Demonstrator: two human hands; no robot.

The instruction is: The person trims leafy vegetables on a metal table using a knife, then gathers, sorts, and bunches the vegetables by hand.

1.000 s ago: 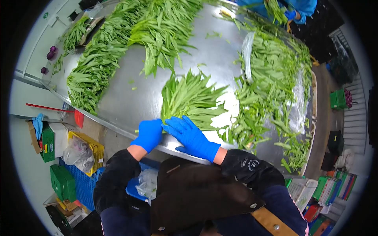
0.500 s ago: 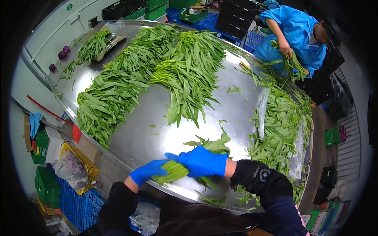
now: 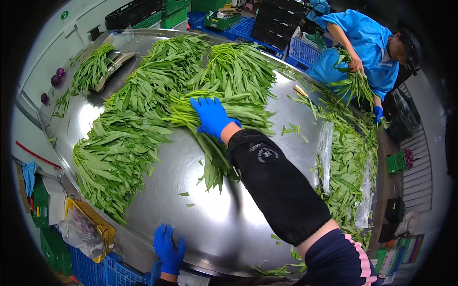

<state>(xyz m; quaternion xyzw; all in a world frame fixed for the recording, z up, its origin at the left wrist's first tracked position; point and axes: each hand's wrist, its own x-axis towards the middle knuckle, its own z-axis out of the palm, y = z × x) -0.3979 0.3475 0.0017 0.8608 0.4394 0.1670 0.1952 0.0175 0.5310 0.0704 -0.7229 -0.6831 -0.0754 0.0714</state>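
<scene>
My right hand [image 3: 211, 117], in a blue glove, is stretched over the middle of the steel table [image 3: 191, 214]. Its fingers curl over the stems of a bunch of water spinach [image 3: 250, 112], which lies on top of other bunches with its leaves toward the right. My left hand [image 3: 170, 250], also gloved in blue, rests at the table's near edge, fingers apart and holding nothing. Long rows of stacked water spinach [image 3: 129, 128] cover the left and middle of the table.
Loose leaves [image 3: 346, 157] and clear plastic film [image 3: 325, 157] lie along the right side. Across the table, a person in a blue gown [image 3: 353, 52] holds greens. At far left are a scale [image 3: 114, 69] and purple onions [image 3: 56, 80]. A yellow crate [image 3: 90, 224] stands below.
My right hand has moved forward from the near edge, and the bunch now lies on the middle pile. My left hand has let go of the stems and moved back toward the edge.
</scene>
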